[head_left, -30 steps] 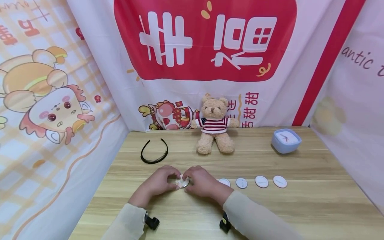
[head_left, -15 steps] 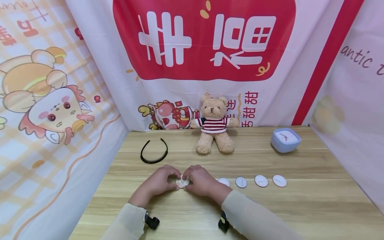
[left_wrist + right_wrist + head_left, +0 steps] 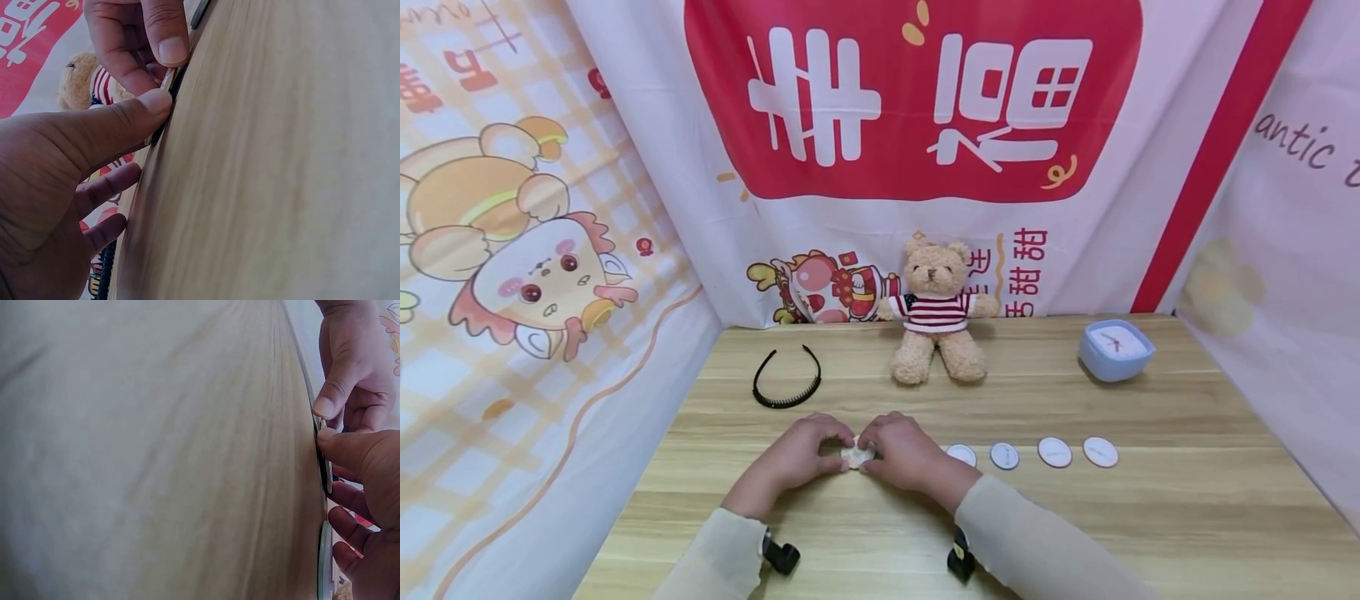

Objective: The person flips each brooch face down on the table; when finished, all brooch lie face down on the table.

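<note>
A small round badge (image 3: 856,457) with a pale, glossy printed face lies low over the wooden table, between my two hands. My left hand (image 3: 808,450) pinches its left edge with thumb and fingers. From the opposite side, my right hand (image 3: 898,450) pinches the right edge. In the left wrist view the thumbs press the near rim, and the badge shows edge-on, nearly flat and close over the tabletop. Fingertips cover much of its rim. Just right of my right hand begins a row of several white round badges (image 3: 1055,452), each with a faint mark across the middle.
A black toothed headband (image 3: 786,403) lies behind my left hand. At the back, a teddy bear (image 3: 934,317) in a striped shirt sits against the printed cloth (image 3: 917,100). A light blue clock (image 3: 1115,354) stands at the back right of the table (image 3: 865,533).
Both hands keep their hold on the badge in nearly the same place. The bright shine on its face has faded. Everything else stays where it was.
</note>
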`<state>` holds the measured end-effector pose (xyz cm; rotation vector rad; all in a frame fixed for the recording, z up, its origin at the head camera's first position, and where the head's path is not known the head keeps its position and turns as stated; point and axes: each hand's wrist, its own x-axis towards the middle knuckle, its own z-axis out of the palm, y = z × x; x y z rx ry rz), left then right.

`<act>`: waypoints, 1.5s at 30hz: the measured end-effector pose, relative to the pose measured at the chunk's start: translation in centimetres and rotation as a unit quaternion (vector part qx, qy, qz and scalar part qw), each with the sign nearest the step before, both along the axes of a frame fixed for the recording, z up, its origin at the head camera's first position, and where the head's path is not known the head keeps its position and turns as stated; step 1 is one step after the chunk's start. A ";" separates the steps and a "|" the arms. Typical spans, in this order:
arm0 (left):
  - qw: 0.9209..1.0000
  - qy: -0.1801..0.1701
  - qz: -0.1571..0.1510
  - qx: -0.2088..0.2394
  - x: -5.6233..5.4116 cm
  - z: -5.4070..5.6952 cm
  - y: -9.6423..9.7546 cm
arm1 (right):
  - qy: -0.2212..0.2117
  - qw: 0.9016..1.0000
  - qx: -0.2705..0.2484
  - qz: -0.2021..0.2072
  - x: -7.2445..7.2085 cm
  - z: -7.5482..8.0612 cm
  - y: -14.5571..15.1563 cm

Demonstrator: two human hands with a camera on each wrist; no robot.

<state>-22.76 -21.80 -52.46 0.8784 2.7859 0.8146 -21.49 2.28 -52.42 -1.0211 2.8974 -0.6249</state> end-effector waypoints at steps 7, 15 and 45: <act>1.000 -0.017 0.004 0.005 0.0 -0.1 -0.2 | 0.017 1.000 -0.002 0.004 0.1 -0.1 0.3; 0.999 -0.042 0.026 0.010 -0.1 0.4 -0.8 | 0.002 0.998 -0.054 -0.011 -0.3 0.0 0.7; 0.996 -0.043 0.045 0.060 0.0 -0.3 0.3 | -0.079 0.989 -0.120 -0.026 -0.1 -0.1 0.9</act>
